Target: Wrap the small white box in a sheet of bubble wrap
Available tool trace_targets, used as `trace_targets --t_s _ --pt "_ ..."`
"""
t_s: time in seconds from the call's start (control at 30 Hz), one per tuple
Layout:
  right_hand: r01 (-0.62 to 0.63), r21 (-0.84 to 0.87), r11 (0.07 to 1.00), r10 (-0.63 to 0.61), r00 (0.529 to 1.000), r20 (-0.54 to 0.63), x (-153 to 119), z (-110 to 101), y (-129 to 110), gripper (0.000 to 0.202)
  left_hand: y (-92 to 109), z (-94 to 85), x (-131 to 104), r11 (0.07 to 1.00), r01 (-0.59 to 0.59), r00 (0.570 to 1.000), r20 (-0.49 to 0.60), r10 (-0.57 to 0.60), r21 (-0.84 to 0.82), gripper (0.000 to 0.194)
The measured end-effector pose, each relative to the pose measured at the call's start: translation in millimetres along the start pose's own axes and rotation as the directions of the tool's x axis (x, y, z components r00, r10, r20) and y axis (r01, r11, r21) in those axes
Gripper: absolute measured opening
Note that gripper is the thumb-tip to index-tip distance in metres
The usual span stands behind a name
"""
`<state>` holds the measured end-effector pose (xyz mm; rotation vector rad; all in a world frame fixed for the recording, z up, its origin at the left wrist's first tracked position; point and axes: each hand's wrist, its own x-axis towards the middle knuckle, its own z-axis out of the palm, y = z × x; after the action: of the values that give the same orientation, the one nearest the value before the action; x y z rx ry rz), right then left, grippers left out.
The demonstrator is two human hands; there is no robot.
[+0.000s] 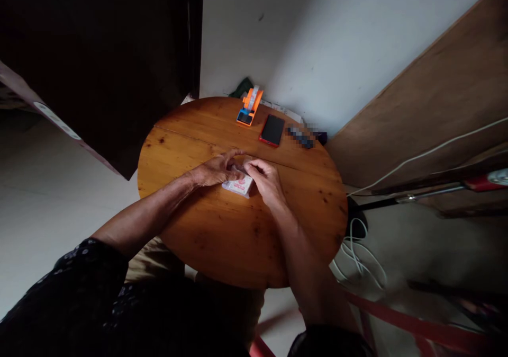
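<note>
A small white packet with red print (239, 185), apparently in clear plastic, lies on the round wooden table (222, 235) in front of me. From the left, my left hand (218, 170) grips it, thumb across its top and fingers bent over the far side. My right hand (268, 179) is closed in a pinch at the packet's far right edge, thumb and forefinger together on the plastic. The fingers partly cover the packet's far end, so what is there cannot be made out.
Toward the table's back edge stand an orange tape dispenser (251, 105), a dark-screened phone with a red edge (272, 130) and a dark, partly blurred object (301, 136). A white wall rises behind. White cables (359, 253) lie on the floor at right, near a red frame (400, 317).
</note>
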<state>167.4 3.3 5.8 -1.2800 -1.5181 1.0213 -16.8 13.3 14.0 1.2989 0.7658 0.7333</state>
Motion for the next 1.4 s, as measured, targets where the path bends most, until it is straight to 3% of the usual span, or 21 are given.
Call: trace_targets --t_s 0.13,0.33,0.53,0.8,1.07,1.27,1.4 --pt "0.051 -0.031 0.998 -0.053 0.997 -0.059 0.0 2.0 1.3 0.022 -2.1 1.0 1.3 1.0 0.001 1.0 -0.001 -0.001 0.017 0.082" --pt "0.087 -0.091 0.992 -0.091 0.995 -0.042 -5.9 0.5 -6.6 0.02 -2.9 -2.2 3.0 0.987 -0.015 0.999 -0.038 0.022 0.158 0.075" --pt "0.281 -0.329 0.901 -0.304 0.952 -0.02 -11.7 3.7 -5.0 0.019 -2.1 -4.1 2.3 0.931 -0.008 0.986 -0.15 0.067 0.365 0.059" --pt "0.256 -0.349 0.901 -0.287 0.957 -0.041 -12.1 4.2 0.0 0.018 5.7 -11.0 -1.1 0.961 0.038 0.994 -0.112 -0.007 0.275 0.066" --pt "0.234 -0.331 0.914 -0.259 0.965 -0.033 -14.9 -0.5 -10.1 0.017 2.6 -9.4 1.2 0.983 0.039 0.99 -0.139 -0.014 0.177 0.048" --pt "0.319 -0.402 0.858 -0.299 0.947 0.115 -15.0 -10.1 -12.4 0.016 10.7 -10.0 -2.2 0.978 0.077 0.993 -0.098 -0.059 0.194 0.028" --pt "0.506 -0.484 0.714 -0.443 0.862 0.247 -11.5 -19.5 -15.0 0.018 14.1 -11.5 -3.9 0.961 0.088 0.994 -0.093 -0.065 0.264 0.025"
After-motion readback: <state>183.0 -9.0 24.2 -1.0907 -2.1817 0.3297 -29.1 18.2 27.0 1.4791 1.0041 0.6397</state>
